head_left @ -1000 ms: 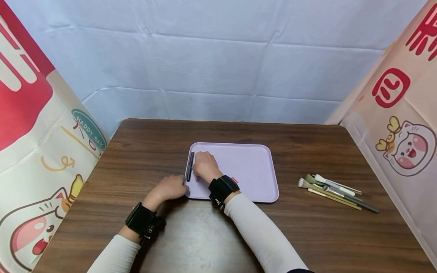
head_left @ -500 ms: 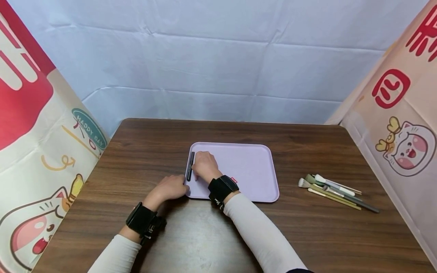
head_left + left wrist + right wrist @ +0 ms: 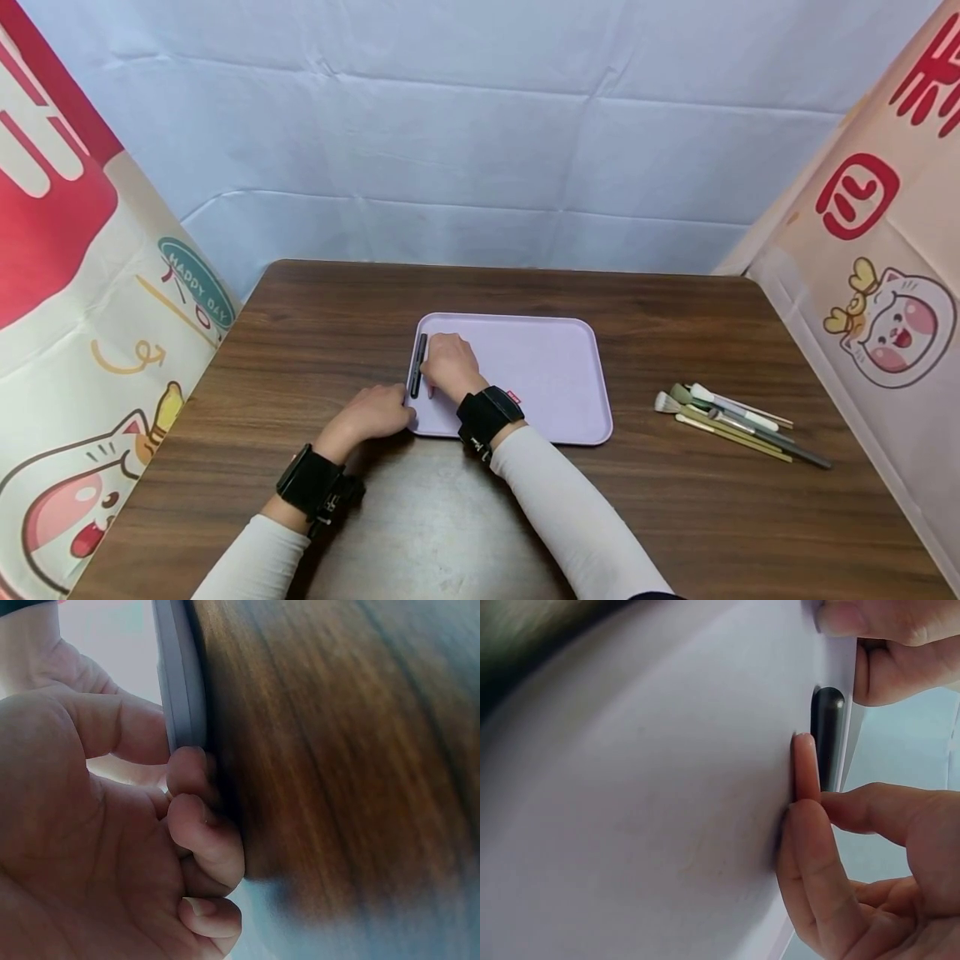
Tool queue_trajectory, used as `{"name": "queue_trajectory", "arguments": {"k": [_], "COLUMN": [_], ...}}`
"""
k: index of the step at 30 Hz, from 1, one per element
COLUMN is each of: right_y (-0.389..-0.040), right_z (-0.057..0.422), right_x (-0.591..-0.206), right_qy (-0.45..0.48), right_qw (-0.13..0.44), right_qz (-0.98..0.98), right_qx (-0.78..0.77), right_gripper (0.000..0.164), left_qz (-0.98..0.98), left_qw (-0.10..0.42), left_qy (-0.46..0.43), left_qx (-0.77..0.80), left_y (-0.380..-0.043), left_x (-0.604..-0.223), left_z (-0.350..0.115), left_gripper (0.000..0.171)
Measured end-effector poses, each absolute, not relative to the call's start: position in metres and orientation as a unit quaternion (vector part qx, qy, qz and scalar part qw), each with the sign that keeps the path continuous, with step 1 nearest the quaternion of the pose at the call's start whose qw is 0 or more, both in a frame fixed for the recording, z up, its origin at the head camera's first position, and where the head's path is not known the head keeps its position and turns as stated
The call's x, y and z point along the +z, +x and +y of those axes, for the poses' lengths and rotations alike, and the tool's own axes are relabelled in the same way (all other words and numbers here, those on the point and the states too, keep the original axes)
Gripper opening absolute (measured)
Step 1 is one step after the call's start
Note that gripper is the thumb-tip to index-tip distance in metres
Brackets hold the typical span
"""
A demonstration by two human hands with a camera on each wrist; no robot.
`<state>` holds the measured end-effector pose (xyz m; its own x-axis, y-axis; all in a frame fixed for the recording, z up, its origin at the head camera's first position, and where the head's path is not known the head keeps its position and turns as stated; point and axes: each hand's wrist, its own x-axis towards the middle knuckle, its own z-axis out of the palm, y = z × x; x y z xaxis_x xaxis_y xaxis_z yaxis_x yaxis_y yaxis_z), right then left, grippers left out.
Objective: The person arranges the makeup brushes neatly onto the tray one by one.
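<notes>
Pale blue cloth (image 3: 480, 150) is hanging behind a table (image 3: 675, 333), where a lilac tray (image 3: 540, 367) is resting near the middle. At eight o'clock, the left hand (image 3: 377, 412) is pinching the tray's corner. Inside, a black pen (image 3: 418, 367) is lying along the nine o'clock edge. Toward three o'clock of it, the right hand (image 3: 452, 364) is bending its fingertips right beside the pen; whether they are gripping it, one cannot tell. Brushes (image 3: 738, 409) are lying heaped between three and four o'clock from the tray.

Right wrist: pen (image 3: 828, 731) perhaps half hidden
</notes>
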<state>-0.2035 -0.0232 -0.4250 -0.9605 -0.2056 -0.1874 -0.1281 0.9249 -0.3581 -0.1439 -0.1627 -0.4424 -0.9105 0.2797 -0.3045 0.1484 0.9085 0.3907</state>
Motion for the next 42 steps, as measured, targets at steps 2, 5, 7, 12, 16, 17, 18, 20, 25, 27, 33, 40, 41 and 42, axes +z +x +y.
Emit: {"name": "queue_trajectory", "arguments": {"k": [2, 5, 7, 12, 16, 17, 18, 20, 25, 27, 33, 40, 41, 42], "right_y": [-0.203, -0.203, -0.203, -0.202, -0.202, -0.202, -0.202, -0.201, -0.201, -0.201, -0.201, -0.197, -0.196, -0.196], "right_z": [-0.023, -0.022, -0.022, -0.022, -0.022, -0.022, -0.022, -0.022, -0.019, -0.018, -0.014, -0.009, -0.007, -0.006], "right_x": [-0.425, -0.425, -0.424, -0.424, -0.423, -0.423, -0.423, -0.422, -0.421, -0.420, -0.414, -0.404, -0.403, -0.402], "right_qy": [-0.088, -0.089, -0.087, -0.080, -0.079, -0.079, -0.079, -0.077, -0.077, -0.074, -0.060, -0.044, -0.044, -0.046], "right_qw": [0.110, 0.110, 0.112, 0.119, 0.122, 0.122, 0.122, 0.125, 0.121, 0.118, 0.117, 0.122, 0.124, 0.125], "right_qz": [0.975, 0.974, 0.973, 0.973, 0.973, 0.973, 0.973, 0.972, 0.972, 0.973, 0.974, 0.981, 0.981, 0.981], "right_qx": [-0.174, -0.177, -0.180, -0.182, -0.178, -0.179, -0.180, -0.184, -0.184, -0.185, -0.183, -0.145, -0.144, -0.141], "right_gripper": [0.023, 0.021, 0.021, 0.024, 0.026, 0.026, 0.026, 0.025, 0.028, 0.029, 0.031, 0.022, 0.022, 0.023], "left_qz": [0.960, 0.960, 0.960, 0.960, 0.960, 0.960, 0.960, 0.960, 0.959, 0.958, 0.959, 0.960, 0.960, 0.960], "left_qw": [0.180, 0.183, 0.183, 0.184, 0.186, 0.186, 0.186, 0.187, 0.190, 0.190, 0.186, 0.183, 0.183, 0.184], "left_qy": [0.112, 0.111, 0.110, 0.108, 0.107, 0.107, 0.107, 0.107, 0.108, 0.108, 0.109, 0.115, 0.114, 0.114], "left_qx": [0.182, 0.182, 0.182, 0.183, 0.182, 0.182, 0.182, 0.179, 0.180, 0.183, 0.185, 0.180, 0.180, 0.180], "left_y": [-0.144, -0.145, -0.145, -0.145, -0.145, -0.145, -0.145, -0.145, -0.145, -0.145, -0.145, -0.145, -0.145, -0.145], "left_x": [-0.442, -0.443, -0.444, -0.445, -0.445, -0.445, -0.445, -0.445, -0.444, -0.443, -0.443, -0.443, -0.443, -0.443], "left_z": [-0.162, -0.162, -0.162, -0.162, -0.162, -0.162, -0.162, -0.162, -0.162, -0.162, -0.163, -0.163, -0.162, -0.162], "left_gripper": [0.014, 0.014, 0.015, 0.015, 0.015, 0.015, 0.015, 0.016, 0.016, 0.016, 0.016, 0.019, 0.019, 0.020]}}
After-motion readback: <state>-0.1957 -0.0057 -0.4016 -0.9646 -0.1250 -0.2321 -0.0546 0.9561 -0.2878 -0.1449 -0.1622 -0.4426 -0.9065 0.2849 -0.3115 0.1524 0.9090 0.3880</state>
